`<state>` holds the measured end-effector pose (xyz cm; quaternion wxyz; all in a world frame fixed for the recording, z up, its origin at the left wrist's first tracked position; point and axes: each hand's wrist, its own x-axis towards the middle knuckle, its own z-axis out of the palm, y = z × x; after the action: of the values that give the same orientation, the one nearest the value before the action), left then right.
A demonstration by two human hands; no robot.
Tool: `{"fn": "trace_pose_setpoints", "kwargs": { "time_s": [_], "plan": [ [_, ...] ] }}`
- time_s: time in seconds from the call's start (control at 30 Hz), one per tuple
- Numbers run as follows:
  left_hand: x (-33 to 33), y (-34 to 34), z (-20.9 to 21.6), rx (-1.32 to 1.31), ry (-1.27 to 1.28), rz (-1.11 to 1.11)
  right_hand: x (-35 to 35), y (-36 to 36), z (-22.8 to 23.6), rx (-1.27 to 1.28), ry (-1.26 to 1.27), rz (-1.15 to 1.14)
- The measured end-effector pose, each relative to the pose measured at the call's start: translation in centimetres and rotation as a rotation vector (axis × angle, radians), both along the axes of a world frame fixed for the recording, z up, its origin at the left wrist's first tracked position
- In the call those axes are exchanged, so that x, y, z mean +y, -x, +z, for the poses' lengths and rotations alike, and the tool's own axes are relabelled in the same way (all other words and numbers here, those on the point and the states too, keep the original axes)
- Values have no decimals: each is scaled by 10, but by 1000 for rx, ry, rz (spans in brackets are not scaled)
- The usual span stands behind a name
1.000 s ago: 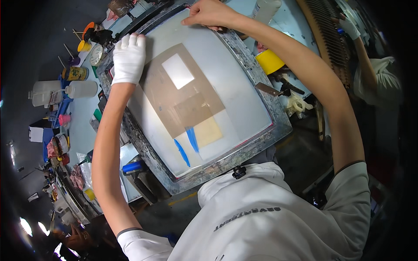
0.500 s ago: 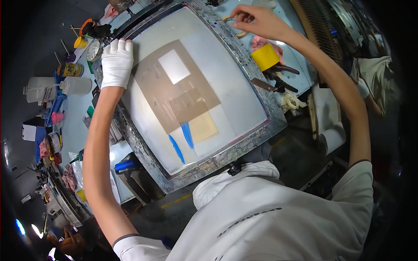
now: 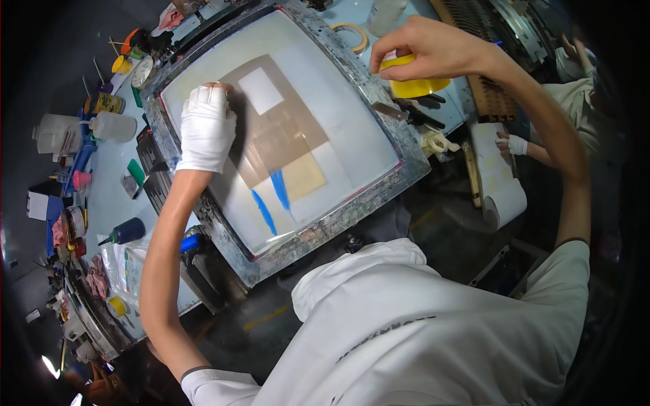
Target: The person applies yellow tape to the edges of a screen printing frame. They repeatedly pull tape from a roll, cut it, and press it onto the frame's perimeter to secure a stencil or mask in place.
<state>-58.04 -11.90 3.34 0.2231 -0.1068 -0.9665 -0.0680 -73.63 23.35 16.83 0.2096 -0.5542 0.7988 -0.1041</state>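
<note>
My left hand (image 3: pixel 205 128), in a white glove with bare fingertips, is over the left part of a framed printing screen (image 3: pixel 345 122). Its fingers curl inward, and whatever may be inside them is hidden. The mesh has a brown rectangle (image 3: pixel 298 125) with a pale window, a yellowish patch (image 3: pixel 308 174) and two blue strips (image 3: pixel 279 189). Beyond the frame's right edge, my bare right hand (image 3: pixel 426 51) has its fingers bent around a wide roll of yellow tape (image 3: pixel 421 88). Its thumb and fingertips partly cover the roll.
A masking tape ring (image 3: pixel 351 37) and a clear bottle (image 3: pixel 386 15) stand beyond the frame. Dark-handled tools (image 3: pixel 423 116) lie by its right edge. White jugs (image 3: pixel 114 126) and a dark squeeze bottle (image 3: pixel 127 231) are on the left. Another person's gloved hand (image 3: pixel 516 144) is at right.
My left hand has moved from the frame's left edge inward over the mesh. My right hand has gone from beside the masking tape ring to the yellow roll, which now looks tilted.
</note>
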Motion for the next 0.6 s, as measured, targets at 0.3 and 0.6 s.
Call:
{"fn": "trace_pose_setpoints", "kwargs": {
  "time_s": [0.3, 0.6],
  "plan": [
    [120, -39, 58, -718, -1537, 18, -28, -38, 6, -554, 90, -234],
    [-117, -180, 38, -576, -1648, 321, 43, 55, -26, 238, 173, -388]
  ]
}}
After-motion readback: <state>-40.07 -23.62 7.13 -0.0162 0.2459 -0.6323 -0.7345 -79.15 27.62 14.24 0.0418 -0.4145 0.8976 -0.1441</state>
